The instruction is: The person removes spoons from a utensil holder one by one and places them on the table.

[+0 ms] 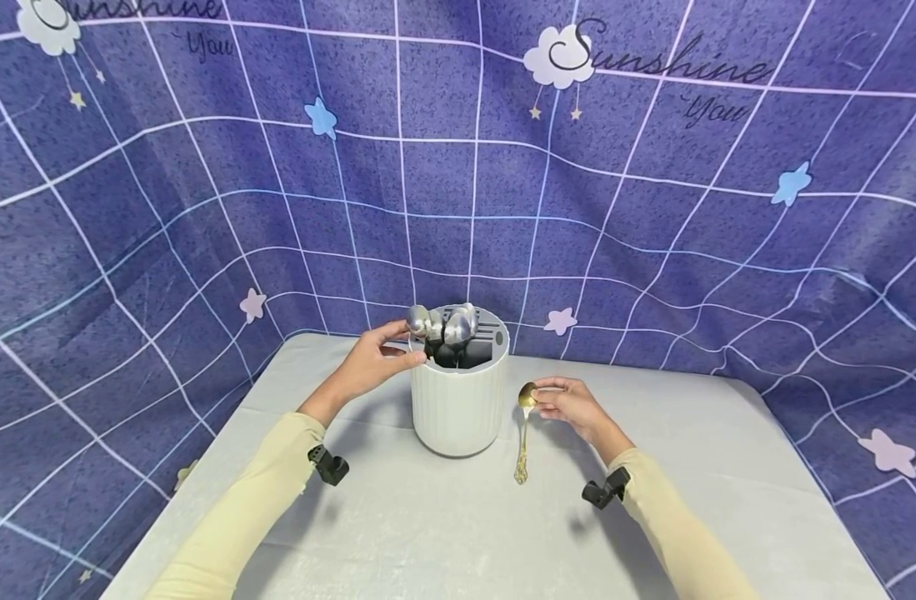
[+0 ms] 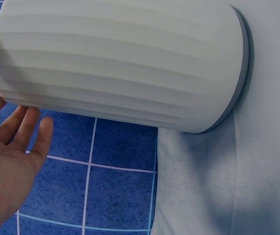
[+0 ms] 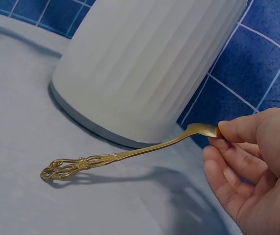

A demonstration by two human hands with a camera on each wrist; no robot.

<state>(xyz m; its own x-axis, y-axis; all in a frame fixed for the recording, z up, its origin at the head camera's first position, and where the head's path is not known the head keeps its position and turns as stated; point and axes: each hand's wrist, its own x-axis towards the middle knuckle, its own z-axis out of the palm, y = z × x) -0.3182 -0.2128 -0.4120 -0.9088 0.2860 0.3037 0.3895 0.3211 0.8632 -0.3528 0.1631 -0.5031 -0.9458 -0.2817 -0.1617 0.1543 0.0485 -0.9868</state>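
Observation:
A white ribbed utensil holder stands upright on the table. Several silver spoons stick out of its top, bowls up. My left hand rests on the holder's left side by the rim, thumb in front and fingers farther back; in the left wrist view the fingers look loosely extended. To the right of the holder, my right hand pinches a gold spoon by its bowl between thumb and fingers. The spoon's ornate openwork handle points down, its end at or just above the tabletop; contact cannot be told.
A pale grey cloth covers the table. Behind and beside it hangs a blue-purple grid-patterned curtain with stars and clouds. The holder's top has a slotted section and dark open compartments.

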